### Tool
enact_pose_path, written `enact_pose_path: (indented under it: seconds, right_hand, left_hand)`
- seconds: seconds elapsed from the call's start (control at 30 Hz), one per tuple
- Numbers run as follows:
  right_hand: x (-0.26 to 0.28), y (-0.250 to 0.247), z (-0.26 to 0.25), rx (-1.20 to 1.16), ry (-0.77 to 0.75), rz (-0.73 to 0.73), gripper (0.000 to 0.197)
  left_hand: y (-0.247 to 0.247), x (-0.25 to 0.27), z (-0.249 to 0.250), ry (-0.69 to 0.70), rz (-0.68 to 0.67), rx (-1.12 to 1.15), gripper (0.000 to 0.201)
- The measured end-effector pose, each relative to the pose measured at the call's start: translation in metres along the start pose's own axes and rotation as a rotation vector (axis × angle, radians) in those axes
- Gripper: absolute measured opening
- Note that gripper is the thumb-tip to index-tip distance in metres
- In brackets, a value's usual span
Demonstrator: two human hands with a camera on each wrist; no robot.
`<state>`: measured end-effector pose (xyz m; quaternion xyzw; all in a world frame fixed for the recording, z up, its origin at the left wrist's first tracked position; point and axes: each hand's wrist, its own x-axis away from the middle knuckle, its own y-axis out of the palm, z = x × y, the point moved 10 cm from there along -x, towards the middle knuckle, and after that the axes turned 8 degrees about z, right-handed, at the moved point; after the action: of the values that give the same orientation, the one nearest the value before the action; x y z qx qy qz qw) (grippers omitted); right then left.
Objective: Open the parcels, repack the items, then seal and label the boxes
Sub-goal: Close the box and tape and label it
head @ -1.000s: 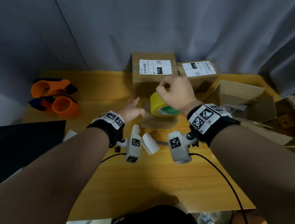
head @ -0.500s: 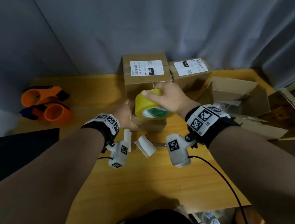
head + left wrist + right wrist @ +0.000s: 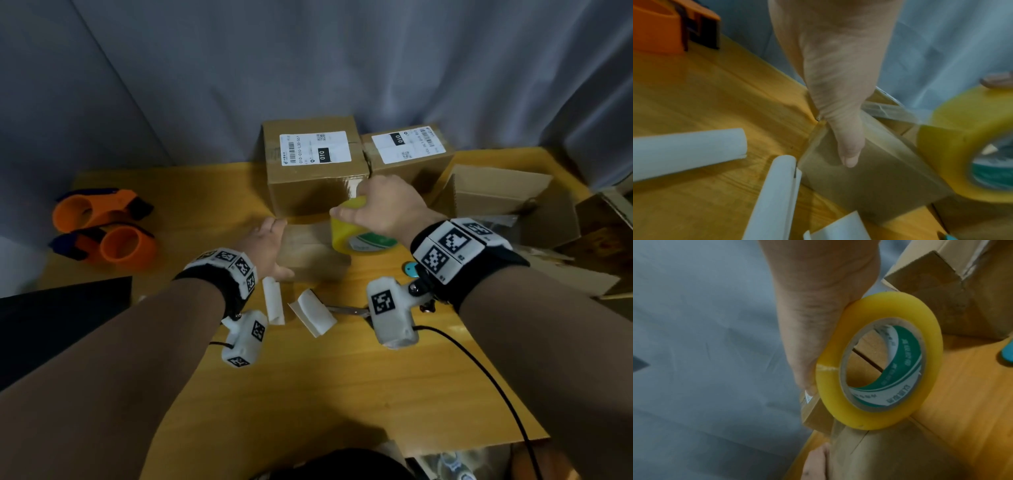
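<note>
Right hand (image 3: 387, 205) grasps the yellow tape roll (image 3: 356, 234) at the small carton's (image 3: 313, 255) three o'clock edge; left hand (image 3: 265, 246), apparently flat, presses the tape end at nine o'clock.

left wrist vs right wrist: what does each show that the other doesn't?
Left wrist only: the orange tape dispenser, two curled white paper strips, and the left hand's thumb pressing clear tape onto the small brown cardboard box.

Right wrist only: the right hand gripping the roll's rim, the box's flap seam seen through the green-printed core, and the open cardboard box.

Both: the yellow tape roll, small box and wooden table.
</note>
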<state>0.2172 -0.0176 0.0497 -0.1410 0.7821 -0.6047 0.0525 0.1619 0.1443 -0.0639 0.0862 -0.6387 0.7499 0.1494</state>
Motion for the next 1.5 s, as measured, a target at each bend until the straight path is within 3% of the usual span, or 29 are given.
enact_pose_path:
  seconds: [0.1,0.2,0.43,0.57,0.7,0.93,1.1,1.5]
  right_hand:
    - [0.001,-0.003,0.001,0.0,0.0,0.029,0.064]
    - [0.002,-0.004,-0.003,0.007,-0.015,0.052,0.061]
    - [0.002,-0.009,-0.012,-0.036,-0.033,0.078,0.045]
    - [0.007,-0.004,-0.03,0.157,-0.126,0.07,0.039]
    - [0.008,-0.002,-0.028,0.244,-0.102,0.014,0.049]
    - [0.012,-0.01,-0.004,0.288,-0.003,-0.031,0.052]
    - [0.017,0.022,0.042,0.203,0.133,-0.123,0.061]
    - [0.005,0.065,0.066,0.18,0.184,-0.207,0.075]
  left_hand:
    - [0.003,0.0,0.007,0.018,-0.023,-0.255,0.117]
    - [0.006,0.0,0.007,-0.003,-0.031,-0.315,0.128]
    - [0.014,-0.011,0.029,0.022,-0.057,-0.211,0.135]
    - [0.015,-0.014,0.029,0.037,-0.012,-0.138,0.132]
    - [0.014,-0.013,0.026,0.026,-0.005,-0.042,0.13]
    - [0.014,-0.014,0.02,-0.004,-0.066,-0.143,0.129]
    - [0.017,-0.012,0.019,-0.022,-0.104,-0.169,0.128]
    - [0.016,-0.012,0.021,-0.026,-0.076,-0.168,0.13]
